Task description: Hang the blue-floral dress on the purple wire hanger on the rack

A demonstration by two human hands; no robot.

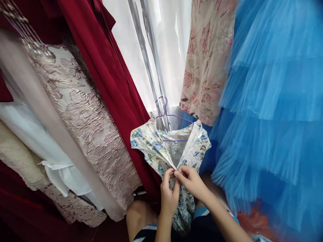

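A white dress with blue and yellow flowers (153,145) hangs on a thin purple hanger (176,116), its V-shaped neckline parted at the top. At the bottom of that neckline my left hand (170,188) pinches the left edge of the cloth. Right against it, my right hand (190,181) pinches the other edge, thumb and forefinger pressed together. The fingertips of both hands meet there, and whatever small fastening lies between them is hidden. Below the hands the dress drapes down between my knees.
Dark red cloth (101,67) and a pinkish embossed garment (93,124) hang on the left. Grey metal poles (148,53) stand behind the hanger, before a white curtain (174,40). To the right hang a pink-flowered garment (204,67) and a blue tiered tulle dress (270,94).
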